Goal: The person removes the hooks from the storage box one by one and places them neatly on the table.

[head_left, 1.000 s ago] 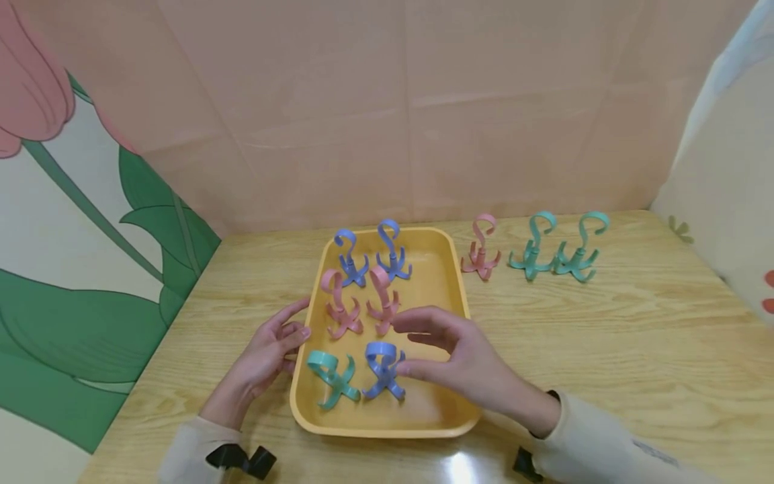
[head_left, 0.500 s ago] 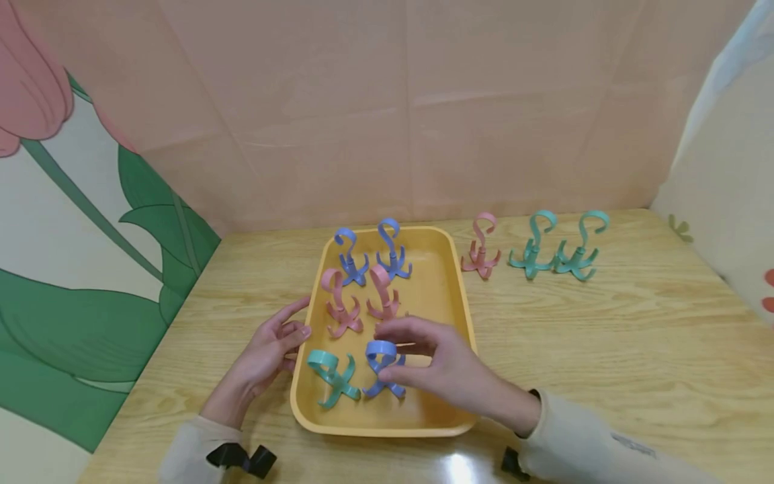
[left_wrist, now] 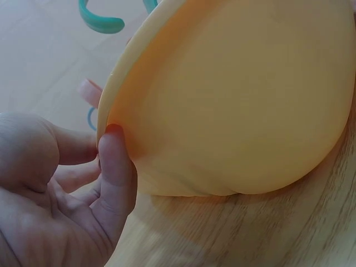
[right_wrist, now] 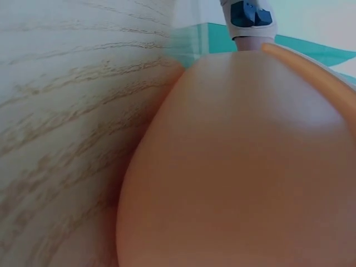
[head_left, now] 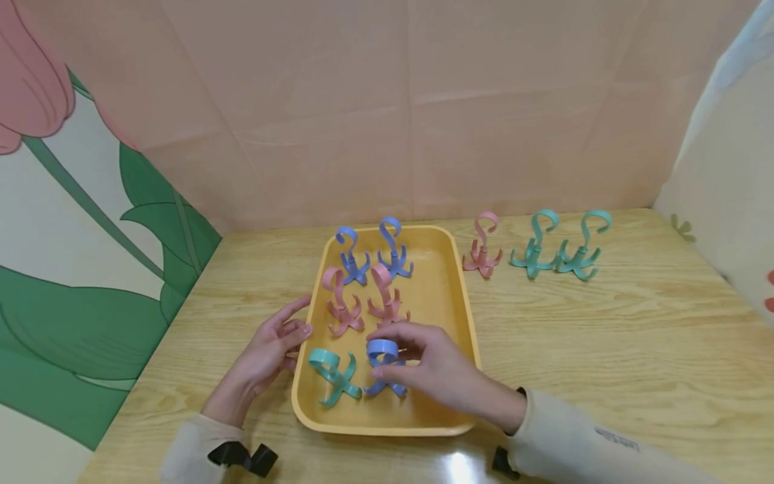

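Flanking blue hook (head_left: 382,347): green hook (head_left: 338,383)

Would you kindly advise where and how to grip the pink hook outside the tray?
I'd pinch the pink hook by its slim stem, below the curl, from the front: it stands upright on spread prongs, with the yellow tray left of it and a green hook right, so the front seems easiest.

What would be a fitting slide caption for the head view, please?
The left hand holds a yellow rounded-rectangular plastic tray while the right hand brackets its nearest blue curled plastic hook.
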Motion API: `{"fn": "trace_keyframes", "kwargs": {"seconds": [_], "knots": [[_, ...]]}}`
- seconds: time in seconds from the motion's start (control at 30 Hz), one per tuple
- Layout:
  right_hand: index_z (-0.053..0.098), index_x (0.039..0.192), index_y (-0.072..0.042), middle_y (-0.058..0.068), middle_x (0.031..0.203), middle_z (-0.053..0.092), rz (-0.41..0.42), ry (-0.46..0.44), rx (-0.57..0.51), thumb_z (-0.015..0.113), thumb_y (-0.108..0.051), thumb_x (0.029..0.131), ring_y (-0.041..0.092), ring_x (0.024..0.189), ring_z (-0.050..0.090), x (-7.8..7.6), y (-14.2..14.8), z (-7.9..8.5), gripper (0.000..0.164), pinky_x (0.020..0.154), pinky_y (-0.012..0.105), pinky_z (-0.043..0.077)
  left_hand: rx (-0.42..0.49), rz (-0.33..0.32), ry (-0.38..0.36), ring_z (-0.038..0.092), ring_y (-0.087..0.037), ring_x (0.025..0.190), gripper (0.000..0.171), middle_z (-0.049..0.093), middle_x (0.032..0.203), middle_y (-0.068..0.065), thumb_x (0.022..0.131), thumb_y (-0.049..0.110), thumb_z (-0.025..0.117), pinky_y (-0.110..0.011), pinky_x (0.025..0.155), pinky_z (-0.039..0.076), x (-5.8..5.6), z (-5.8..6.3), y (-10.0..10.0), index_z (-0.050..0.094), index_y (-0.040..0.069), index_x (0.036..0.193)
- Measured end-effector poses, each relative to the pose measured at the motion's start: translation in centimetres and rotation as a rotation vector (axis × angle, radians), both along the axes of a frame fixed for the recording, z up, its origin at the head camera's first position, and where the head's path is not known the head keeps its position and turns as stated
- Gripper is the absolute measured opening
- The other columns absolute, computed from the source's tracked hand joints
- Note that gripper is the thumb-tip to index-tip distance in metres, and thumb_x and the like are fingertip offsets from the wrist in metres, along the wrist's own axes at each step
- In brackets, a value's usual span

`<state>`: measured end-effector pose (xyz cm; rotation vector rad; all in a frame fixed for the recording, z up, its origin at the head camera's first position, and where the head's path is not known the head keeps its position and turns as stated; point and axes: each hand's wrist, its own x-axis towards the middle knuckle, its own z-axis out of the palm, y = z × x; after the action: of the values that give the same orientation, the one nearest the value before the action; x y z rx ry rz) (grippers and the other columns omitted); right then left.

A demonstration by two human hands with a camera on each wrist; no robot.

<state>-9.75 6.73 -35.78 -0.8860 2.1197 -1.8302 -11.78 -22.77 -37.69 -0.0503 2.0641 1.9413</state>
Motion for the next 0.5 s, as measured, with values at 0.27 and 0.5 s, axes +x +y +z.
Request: {"fn": "trace_keyframes", "kwargs": {"seconds": [0.27, 0.5], "knots": [[0.074, 0.112, -0.008, 0.004, 0.107, 0.071, 0.003, -0.04, -0.011, 0.079, -0.009, 0.088, 0.02, 0.093, 0.069, -0.05, -0.13, -0.17, 0.025, 0.082, 0.037, 0.059, -0.002, 0.006, 0.007, 0.068, -0.022, 0.081, 0.057, 0.059, 0.106, -0.018, 0.105, 0.01, 0.052, -0.028, 0.053, 0.054, -0.03, -0.05, 0.1, 0.031, 0.017, 0.158], [0.075, 0.107, -0.001, 0.011, 0.103, 0.074, 0.009, -0.018, -0.055, 0.078, -0.005, 0.087, 0.02, 0.091, 0.071, 0.05, -0.21, -0.39, 0.02, 0.079, 0.034, 0.06, -0.002, 0.004, 0.009, 0.068, -0.022, 0.081, 0.057, 0.059, 0.106, -0.018, 0.105, 0.01, 0.052, -0.028, 0.053, 0.055, 0.02, -0.11, 0.06, 0.031, 0.017, 0.158]]}}
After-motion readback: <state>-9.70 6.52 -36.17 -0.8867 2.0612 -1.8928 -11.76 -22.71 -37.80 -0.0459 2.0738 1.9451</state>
